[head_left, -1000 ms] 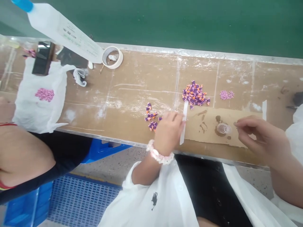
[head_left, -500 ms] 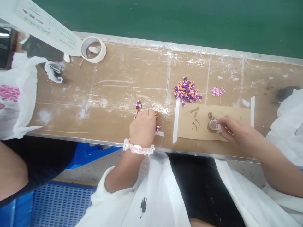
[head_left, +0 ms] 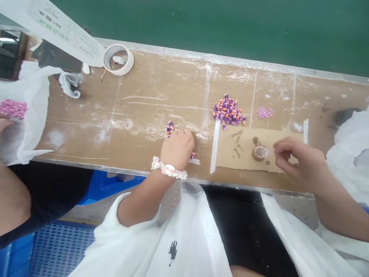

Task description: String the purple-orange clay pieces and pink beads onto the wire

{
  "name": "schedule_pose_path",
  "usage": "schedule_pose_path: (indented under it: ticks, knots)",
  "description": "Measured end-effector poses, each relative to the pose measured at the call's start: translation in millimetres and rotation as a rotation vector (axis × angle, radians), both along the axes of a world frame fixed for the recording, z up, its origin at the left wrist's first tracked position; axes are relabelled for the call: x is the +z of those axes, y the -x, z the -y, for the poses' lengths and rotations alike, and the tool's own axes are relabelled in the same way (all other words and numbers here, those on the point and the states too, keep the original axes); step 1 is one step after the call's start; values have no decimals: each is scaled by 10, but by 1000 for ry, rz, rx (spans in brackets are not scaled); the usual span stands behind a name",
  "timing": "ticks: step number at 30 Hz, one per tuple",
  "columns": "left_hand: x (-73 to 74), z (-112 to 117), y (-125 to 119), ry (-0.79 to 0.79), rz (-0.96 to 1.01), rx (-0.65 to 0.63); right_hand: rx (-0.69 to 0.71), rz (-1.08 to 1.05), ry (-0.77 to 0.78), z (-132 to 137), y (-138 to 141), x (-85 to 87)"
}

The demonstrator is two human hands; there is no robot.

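Note:
My left hand [head_left: 178, 149], with a white and pink beaded bracelet, is palm down over a few small purple and orange figures [head_left: 170, 127]. Its fingers are curled under; what lies in them is hidden. My right hand [head_left: 301, 159] holds thumb and forefinger together in a pinch, just right of a small clear cup [head_left: 260, 152]. Anything in that pinch is too small to make out. The cup stands on a stained cardboard sheet [head_left: 230, 161]. Beyond it are a heap of purple and orange figures [head_left: 229, 110] and a little pile of pink-purple bits [head_left: 265, 112].
A tape roll [head_left: 130, 64] stands at the back left beside a white printed box [head_left: 66, 34]. Another person's hand [head_left: 4, 122] is by pink pieces [head_left: 14, 109] on white paper [head_left: 37, 107]. At right lies a crumpled white bag [head_left: 350, 146]. White tape strips [head_left: 214, 154] edge the cardboard.
My right hand has drawn away from the cup to the right. My left hand has shifted slightly away from me over the figures. The other person's hand has come further into view.

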State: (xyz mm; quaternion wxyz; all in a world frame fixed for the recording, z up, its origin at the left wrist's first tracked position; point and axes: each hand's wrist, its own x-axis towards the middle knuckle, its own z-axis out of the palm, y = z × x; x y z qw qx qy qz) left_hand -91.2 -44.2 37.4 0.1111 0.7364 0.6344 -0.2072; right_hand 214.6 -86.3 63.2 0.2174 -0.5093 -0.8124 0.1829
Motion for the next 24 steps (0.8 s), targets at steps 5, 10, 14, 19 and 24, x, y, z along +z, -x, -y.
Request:
schedule_pose_path:
  ticks: [5, 10, 14, 19, 24]
  knots:
    - [33, 31, -54, -80, 445, 131, -116, -339, 82, 31, 130, 40]
    - [98, 158, -350, 445, 1482, 359, -181, -532, 132, 73, 391, 123]
    - [113, 264, -651, 962, 1876, 664, -120, -583, 113, 128, 520, 174]
    - [153, 338, -796, 1140, 1997, 839, -99, -543, 90, 192, 566, 231]
    - [206, 371, -819, 1157, 2033, 826, -73, -469, 37, 170, 599, 269]
